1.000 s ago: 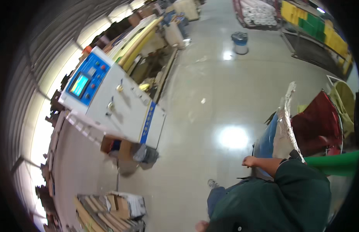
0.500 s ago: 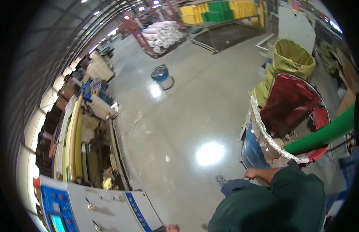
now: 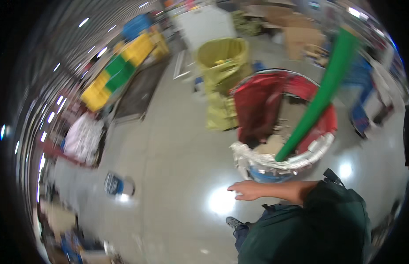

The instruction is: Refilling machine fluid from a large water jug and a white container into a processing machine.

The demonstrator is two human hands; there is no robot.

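Glossy grey floor runs through the middle of the frame, with stacked yellow and green bins at the upper left and a bucket at the lower left. My right arm comes in from the lower right, out of a dark green sleeve. Its bare forearm lies nearly level across the picture, pointing left, with the wrist close to straight. My right hand is right of and below the frame's centre, its fingers loosely stretched toward the left and slightly spread; blur hides their finer bend. Just above hand and forearm in the picture, right of centre, stands a red-lined barrel, blue outside, with a ragged whitish rim. I cannot tell whether my arm touches it. A long green tube leans out of the barrel, slanting up to the upper right. Left of and above it, a yellow sack gapes open. My left hand is out of view, so I cannot tell how its fingers stand. My shoe shows below the right hand.
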